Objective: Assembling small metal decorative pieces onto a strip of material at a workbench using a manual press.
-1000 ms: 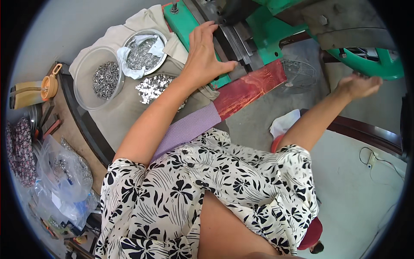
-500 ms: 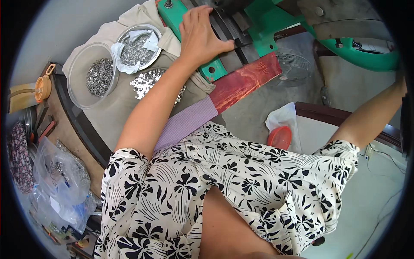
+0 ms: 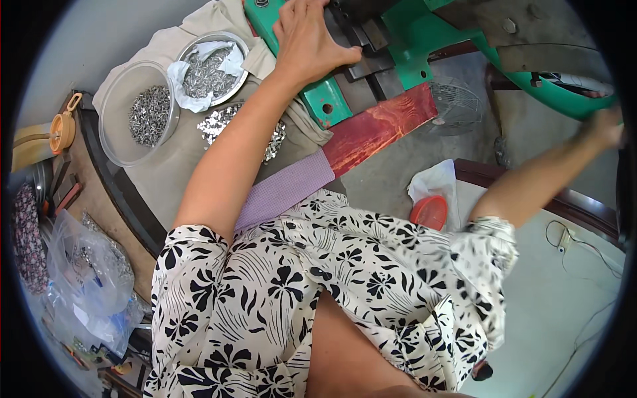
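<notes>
A grey wall [image 3: 73,43] fills the upper left of the frame, and below it stands a worktop covered with a grey-green cloth [image 3: 166,189]; grey floor [image 3: 379,164] shows near the centre.

The left hand [image 3: 306,45] is at the top of the frame, beside the dark metal block [image 3: 371,38] of a green machine [image 3: 406,56]. Its thumb and fingers are spread apart rather than clenched; some fingertips meet the frame's upper edge, so I cannot tell whether they press on anything. The right hand [image 3: 605,129], at the right edge, is blurred near the machine's curved green rim [image 3: 564,99]; whether it grasps that rim or is loose, I cannot tell.

Just below the block, a red board [image 3: 385,126] slants toward the lap, a purple cloth [image 3: 285,189] over its lower end. Left of the left forearm, partly hidden by it, lies a heap of bright flat pieces [image 3: 215,123]. Beyond, in the upper left, are a metal bowl [image 3: 237,87] lined with white paper and holding silvery pieces, and a clear plastic tub [image 3: 114,136] of small grey metal parts [image 3: 149,116].

Farther out, clear plastic bags [image 3: 93,278] lie at lower left, a fan guard [image 3: 454,109] stands right of the board, and a red basket [image 3: 430,212] sits against a white bag [image 3: 434,179], right of centre.
</notes>
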`<state>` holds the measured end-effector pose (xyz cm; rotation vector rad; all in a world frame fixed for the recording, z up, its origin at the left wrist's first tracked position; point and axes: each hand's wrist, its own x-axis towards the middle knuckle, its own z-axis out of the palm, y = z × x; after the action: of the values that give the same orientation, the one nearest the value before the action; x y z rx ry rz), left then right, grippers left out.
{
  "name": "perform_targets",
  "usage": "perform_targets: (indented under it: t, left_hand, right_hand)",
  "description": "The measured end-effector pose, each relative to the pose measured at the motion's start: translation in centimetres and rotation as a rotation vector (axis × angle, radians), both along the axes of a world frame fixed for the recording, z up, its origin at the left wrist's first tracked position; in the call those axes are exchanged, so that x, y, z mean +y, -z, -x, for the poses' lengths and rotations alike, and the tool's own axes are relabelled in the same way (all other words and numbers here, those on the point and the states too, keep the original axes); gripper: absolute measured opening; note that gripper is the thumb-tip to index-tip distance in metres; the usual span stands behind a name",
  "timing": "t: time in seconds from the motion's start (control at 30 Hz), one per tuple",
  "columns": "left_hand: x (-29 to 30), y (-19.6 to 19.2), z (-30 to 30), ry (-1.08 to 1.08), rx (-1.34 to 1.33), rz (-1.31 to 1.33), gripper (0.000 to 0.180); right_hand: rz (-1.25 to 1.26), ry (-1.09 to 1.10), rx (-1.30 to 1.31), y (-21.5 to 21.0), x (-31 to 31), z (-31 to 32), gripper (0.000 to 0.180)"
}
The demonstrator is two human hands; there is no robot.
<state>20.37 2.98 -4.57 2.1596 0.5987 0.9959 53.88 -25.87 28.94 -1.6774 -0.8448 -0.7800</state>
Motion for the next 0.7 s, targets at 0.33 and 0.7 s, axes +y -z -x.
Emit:
perform_targets:
  t: [0.33,0.7]
  left_hand:
    - [0.8,2.4,-0.6,-0.057,0.011,-0.086,0.094]
    - [0.1,0.0,0.1,0.011,0.045,0.043,0.093]
  right_hand:
    - [-0.242,-0.041,-0.047,10.1,4.9,7.2,0.071]
    - [-0.091,-0.008,0.017,1.8,1.3,0.9,0.031]
